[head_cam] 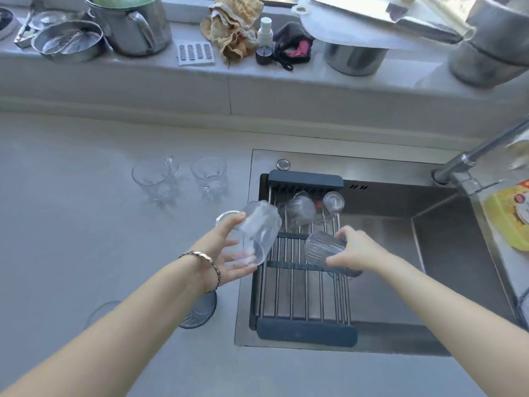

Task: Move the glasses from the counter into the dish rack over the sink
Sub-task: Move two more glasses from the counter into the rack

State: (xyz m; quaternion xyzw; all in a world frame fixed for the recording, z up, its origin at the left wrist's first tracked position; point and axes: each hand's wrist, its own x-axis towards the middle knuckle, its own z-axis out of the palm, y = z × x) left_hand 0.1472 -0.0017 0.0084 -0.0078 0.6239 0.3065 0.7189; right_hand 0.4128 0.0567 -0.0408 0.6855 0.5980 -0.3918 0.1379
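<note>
A metal dish rack (pixel 286 296) with dark end bars spans the left part of the sink (pixel 386 239). Two clear glasses (pixel 300 209) (pixel 333 201) lie at its far end. My left hand (pixel 229 253) holds a smooth clear glass (pixel 259 230) tilted over the rack's left edge. My right hand (pixel 355 247) grips a ribbed glass (pixel 325 247) lying on its side on the rack's middle bars. Two more clear glasses (pixel 153 179) (pixel 210 174) stand upright on the counter to the left. A ribbed dark glass (pixel 200 309) sits partly hidden under my left forearm.
A faucet (pixel 475 156) reaches over the sink from the right. A yellow package (pixel 512 216) lies on the sink's right edge. The window ledge behind holds metal pots (pixel 131 24), a strainer bowl (pixel 67 41), cloths (pixel 234 27) and a spray bottle (pixel 264 32).
</note>
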